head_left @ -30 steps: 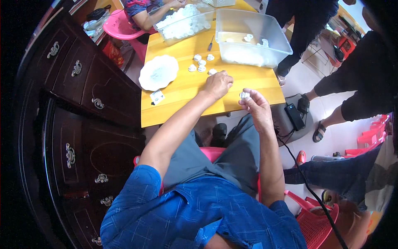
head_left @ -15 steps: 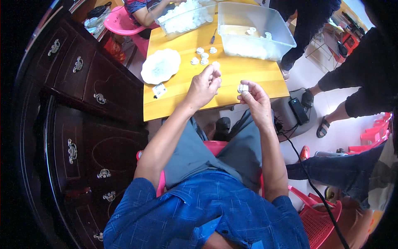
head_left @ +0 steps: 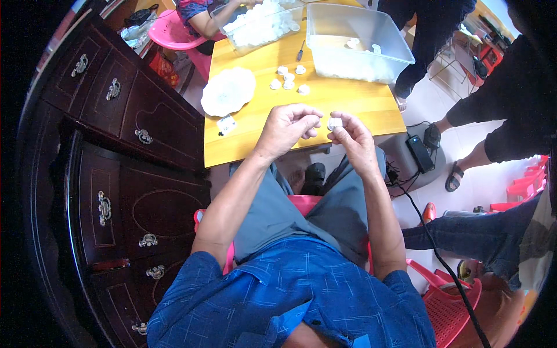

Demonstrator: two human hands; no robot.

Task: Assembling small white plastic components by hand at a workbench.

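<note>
My right hand [head_left: 355, 142] pinches a small white round plastic part [head_left: 334, 123] between thumb and fingers, above the table's near edge. Close to its left, my left hand [head_left: 288, 129] has its thumb and fingertips brought together; whatever they hold, if anything, is too small to make out. The two hands are apart by a narrow gap. Beyond them, several similar white parts [head_left: 288, 77] lie grouped on the yellow wooden table [head_left: 264, 130], with one white part [head_left: 303, 89] nearest my left hand.
A white scalloped dish [head_left: 228, 91] and a small printed packet [head_left: 226, 124] lie at left. Farther back are a screwdriver [head_left: 300, 51], a clear bin [head_left: 360, 58] and another bin full of white parts [head_left: 261, 26], where another person reaches in. Dark wooden drawers [head_left: 133, 133] stand left; people stand right.
My left hand has moved away from the white part near the group, which now lies in plain view, and come closer to my right hand. My right hand has shifted slightly left with its part.
</note>
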